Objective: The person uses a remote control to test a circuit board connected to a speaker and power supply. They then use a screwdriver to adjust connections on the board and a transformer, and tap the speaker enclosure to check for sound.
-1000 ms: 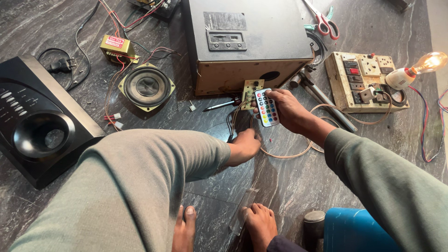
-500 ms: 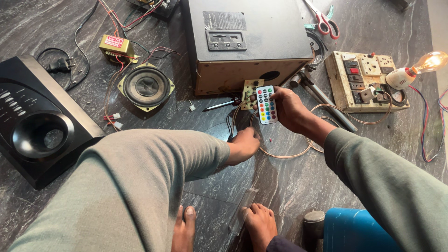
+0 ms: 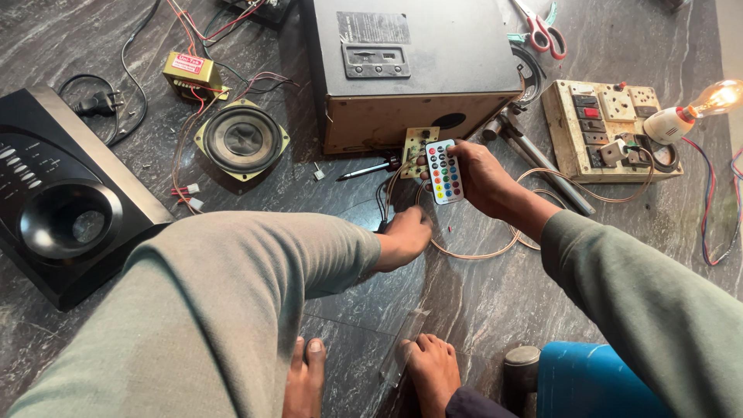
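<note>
A small white remote control [image 3: 444,172] with coloured buttons is gripped in the right hand [image 3: 484,179], fingers wrapped round its edges, just in front of a wooden speaker box [image 3: 414,70] lying on the dark marble floor [image 3: 93,46]. The left hand [image 3: 402,238] is pressed down on the floor with fingers curled, on thin wires [image 3: 472,251]. A small circuit board [image 3: 416,147] is seen beside the remote. A loose speaker [image 3: 241,140] lies near the box, and a switchboard [image 3: 607,128] with a lit bulb [image 3: 712,99] sits toward the floor's right edge.
</note>
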The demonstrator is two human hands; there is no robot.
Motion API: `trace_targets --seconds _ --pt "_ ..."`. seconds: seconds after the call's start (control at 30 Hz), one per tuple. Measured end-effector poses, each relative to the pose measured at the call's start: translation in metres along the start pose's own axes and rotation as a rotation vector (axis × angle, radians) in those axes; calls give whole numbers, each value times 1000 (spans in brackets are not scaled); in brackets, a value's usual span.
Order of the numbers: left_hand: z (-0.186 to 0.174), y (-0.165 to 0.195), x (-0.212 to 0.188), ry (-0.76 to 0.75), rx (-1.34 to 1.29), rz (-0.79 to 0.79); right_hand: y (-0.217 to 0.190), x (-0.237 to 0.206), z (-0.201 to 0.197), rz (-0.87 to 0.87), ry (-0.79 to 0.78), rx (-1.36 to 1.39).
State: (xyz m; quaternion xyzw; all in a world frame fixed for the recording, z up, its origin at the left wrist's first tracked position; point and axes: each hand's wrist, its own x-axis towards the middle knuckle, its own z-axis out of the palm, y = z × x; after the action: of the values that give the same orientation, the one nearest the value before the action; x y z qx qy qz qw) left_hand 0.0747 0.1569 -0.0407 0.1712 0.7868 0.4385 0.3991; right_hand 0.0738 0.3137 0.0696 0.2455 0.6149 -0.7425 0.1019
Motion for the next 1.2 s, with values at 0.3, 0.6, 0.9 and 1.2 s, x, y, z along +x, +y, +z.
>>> trace_targets --seconds 0.3,0.6,0.9,1.2 --pt "-9 12 -5 110 -77 90 2 -2 5 -9 26 -17" --pt "-19 9 -6 163 -214 105 12 1 -5 -12 82 -47" --pt "-26 14 -12 225 -142 156 14 2 -7 -13 69 -96" --pt "-25 16 -5 247 -141 177 13 -4 -7 6 47 -129"
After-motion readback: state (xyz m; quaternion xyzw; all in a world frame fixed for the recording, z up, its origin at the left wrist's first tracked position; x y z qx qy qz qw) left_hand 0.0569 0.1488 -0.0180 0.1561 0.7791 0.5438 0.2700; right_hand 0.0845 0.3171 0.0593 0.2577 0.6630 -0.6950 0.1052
